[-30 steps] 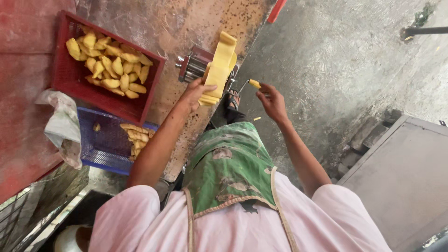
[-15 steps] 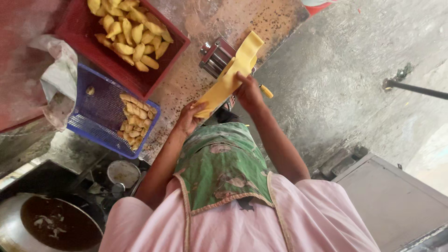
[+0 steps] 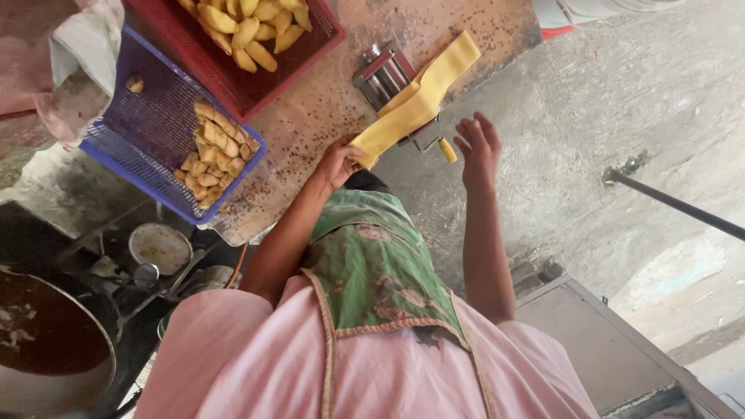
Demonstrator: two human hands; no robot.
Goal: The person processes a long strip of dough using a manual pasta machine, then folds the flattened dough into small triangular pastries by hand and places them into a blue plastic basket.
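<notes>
Yellow, smooth dough sheet [image 3: 415,105] in left hand [image 3: 335,164]'s closed grip; right hand [image 3: 479,147] open-fingered beside metal roller [image 3: 386,74].

two baskets [image 3: 167,116], one dough sheet [image 3: 415,105], one roller machine [image 3: 384,74], two hands [image 3: 337,163]

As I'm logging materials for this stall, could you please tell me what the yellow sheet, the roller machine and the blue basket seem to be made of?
Yellow sheet: probably soft dough, matte; it drapes and bends limply where the left hand holds its end.
Roller machine: apparently metal, shiny grey with glints, red trim.
Blue basket: likely moulded plastic, with uniform colour and fine mesh walls.
</notes>
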